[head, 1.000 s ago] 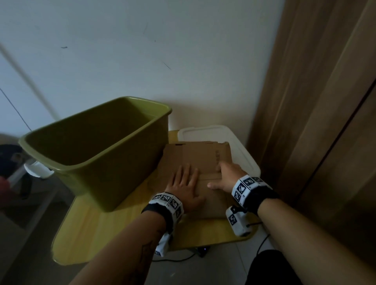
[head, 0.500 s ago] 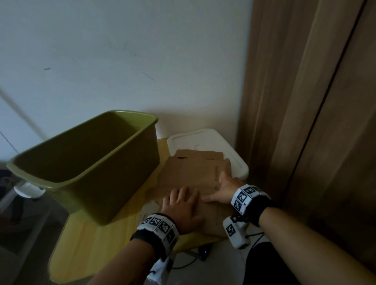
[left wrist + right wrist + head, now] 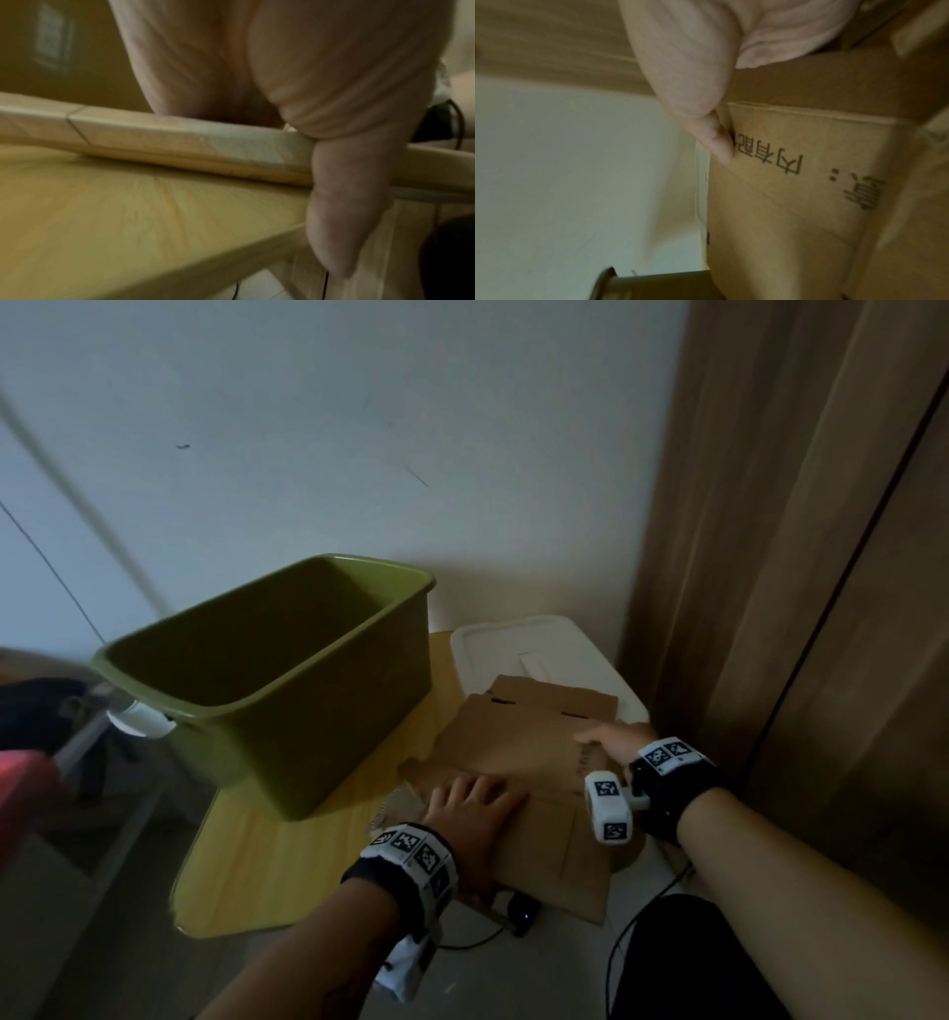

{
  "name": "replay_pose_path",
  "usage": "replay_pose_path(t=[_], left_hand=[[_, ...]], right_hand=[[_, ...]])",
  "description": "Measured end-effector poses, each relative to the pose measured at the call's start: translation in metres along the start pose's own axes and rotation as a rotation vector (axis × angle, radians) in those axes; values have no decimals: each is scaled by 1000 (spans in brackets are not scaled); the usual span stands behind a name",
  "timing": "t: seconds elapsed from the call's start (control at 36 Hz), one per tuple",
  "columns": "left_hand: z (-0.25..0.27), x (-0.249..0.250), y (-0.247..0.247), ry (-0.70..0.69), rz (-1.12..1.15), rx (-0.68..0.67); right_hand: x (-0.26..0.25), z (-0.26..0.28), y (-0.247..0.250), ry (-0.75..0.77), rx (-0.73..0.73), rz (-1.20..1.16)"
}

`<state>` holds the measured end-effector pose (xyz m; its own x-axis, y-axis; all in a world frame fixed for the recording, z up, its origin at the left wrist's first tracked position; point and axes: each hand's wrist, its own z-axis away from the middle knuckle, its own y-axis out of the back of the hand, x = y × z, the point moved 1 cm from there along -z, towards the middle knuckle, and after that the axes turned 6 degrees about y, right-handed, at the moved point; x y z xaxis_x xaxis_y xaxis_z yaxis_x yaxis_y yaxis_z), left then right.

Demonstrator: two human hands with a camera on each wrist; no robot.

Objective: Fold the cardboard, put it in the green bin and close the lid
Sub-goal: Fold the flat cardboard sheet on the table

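A: How were the hands placed?

B: The left hand (image 3: 475, 806) was laid flat, fingers straight, on the near part of the flattened cardboard box (image 3: 524, 762). The right hand (image 3: 613, 742) was seen at the box's right edge with the thumb (image 3: 718, 142) set against the printed panel; whether its fingers were curled under could not be told.

A: What had changed?

B: A second before, both hands were pressed side by side at the middle; since then the right hand had been shifted out to the edge. A fold along the crease was judged to be starting.

A: And the room around it?

B: The cardboard was lying on the yellow bench (image 3: 287, 865), overhanging its front edge and partly covering the white lid (image 3: 513, 639). The green bin (image 3: 287, 680) was stood open just to the left, apparently empty. The curtain (image 3: 796, 557) was hung close on the right, so lifting was judged easier towards the left.
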<state>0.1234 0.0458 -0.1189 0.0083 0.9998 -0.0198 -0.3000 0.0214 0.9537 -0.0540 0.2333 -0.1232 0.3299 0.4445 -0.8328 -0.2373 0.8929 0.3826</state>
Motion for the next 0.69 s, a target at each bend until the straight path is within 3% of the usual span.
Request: replay_pose_path(t=[0.17,0.31,0.42,0.56,0.69], left_hand=[[-1,-3,19,-59,52,-29],[-4,-2,25,-43,70,-24],[-1,-4,13,-2,79,95],[5,-11,9,-13,59,130],[9,-27,1,-29,198,159]], right_hand=[[3,27,13,116,44,-151],[10,53,17,373,60,-196],[16,74,19,552,120,-87],[26,96,14,813,-67,150],[33,109,10,956,-38,397]])
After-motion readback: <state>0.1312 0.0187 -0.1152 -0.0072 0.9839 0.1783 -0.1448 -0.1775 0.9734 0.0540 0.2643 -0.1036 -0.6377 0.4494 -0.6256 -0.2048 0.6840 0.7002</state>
